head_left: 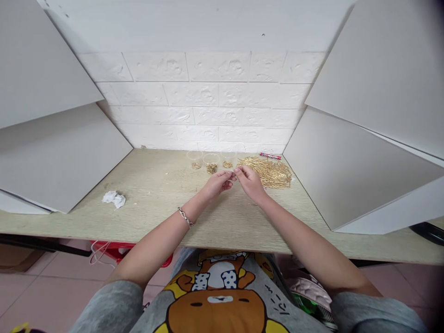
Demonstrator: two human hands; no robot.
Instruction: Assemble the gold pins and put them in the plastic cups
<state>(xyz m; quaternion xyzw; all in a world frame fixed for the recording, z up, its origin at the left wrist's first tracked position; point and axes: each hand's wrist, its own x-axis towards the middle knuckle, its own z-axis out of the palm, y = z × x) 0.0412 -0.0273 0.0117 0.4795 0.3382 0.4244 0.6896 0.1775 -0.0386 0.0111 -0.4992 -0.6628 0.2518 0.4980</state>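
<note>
My left hand (221, 182) and my right hand (249, 182) meet over the middle of the table, fingertips pinched close together. Whatever lies between the fingertips is too small to make out. Just behind and right of my right hand spreads a heap of thin golden tube-like pieces (268, 172). Beyond my left hand are three small clusters of golden bits: a left cluster (196, 165), a denser middle cluster (212, 168) and a right cluster (227, 164). Faint clear round rims (211, 159) show around or behind them; these look like see-through containers.
A red printed tube (270, 156) lies behind the golden heap. Crumpled white tissue (114, 199) rests on the wooden table (156, 208) at the left. White panels (62, 152) stand on both sides, with a white brick-patterned wall (208, 92) at the back.
</note>
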